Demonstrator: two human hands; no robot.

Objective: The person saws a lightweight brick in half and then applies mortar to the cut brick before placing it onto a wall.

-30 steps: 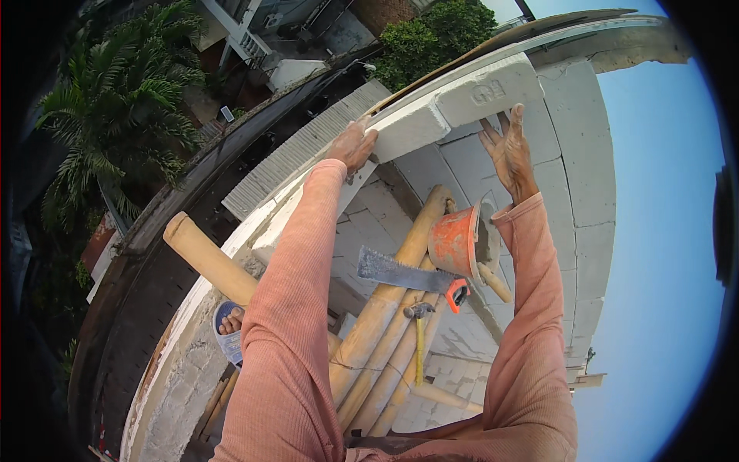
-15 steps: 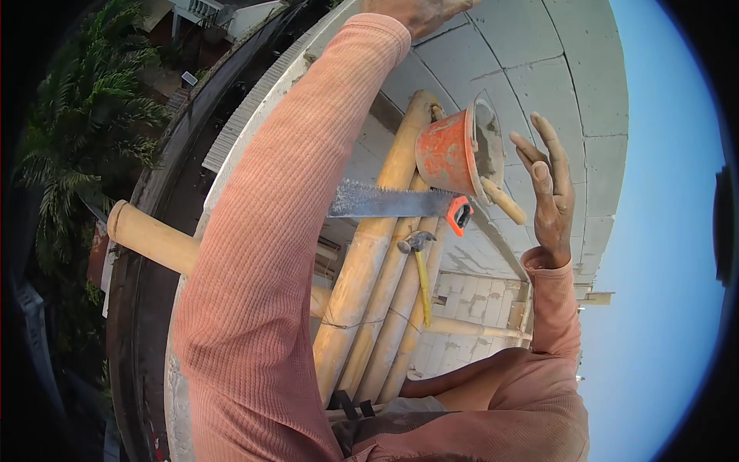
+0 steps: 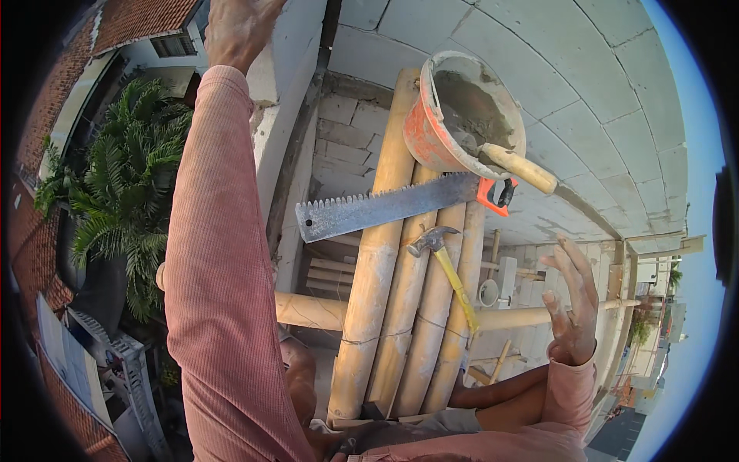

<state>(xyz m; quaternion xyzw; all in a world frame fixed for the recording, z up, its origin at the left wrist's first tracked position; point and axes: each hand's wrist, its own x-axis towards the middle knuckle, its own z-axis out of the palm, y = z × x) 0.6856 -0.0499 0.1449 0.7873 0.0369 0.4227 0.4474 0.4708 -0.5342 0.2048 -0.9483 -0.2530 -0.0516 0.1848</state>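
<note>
My left hand (image 3: 240,32) reaches up at the top edge of the view, beside the end of a pale block wall; its fingers are cut off by the frame. My right hand (image 3: 573,302) is raised on the right, fingers apart and bent slightly, palm dusty and holding nothing. Between my arms, an orange bucket (image 3: 431,131) of grey mortar rests tilted on bamboo poles, with a wooden handle (image 3: 519,167) sticking out of it. Below it lies a handsaw (image 3: 385,208) with an orange grip. A claw hammer (image 3: 454,281) with a yellow handle lies across the poles.
Several bamboo poles (image 3: 366,308) tied with wire form a narrow platform, with a cross pole (image 3: 312,310) beneath. A tall block wall (image 3: 600,92) curves along the right. On the far left, a drop opens to palm leaves (image 3: 127,192) and tiled roofs (image 3: 142,23).
The view has swung, showing more of the platform and the bucket's inside. My left hand has shifted left in the picture; my right hand appears lower, still open.
</note>
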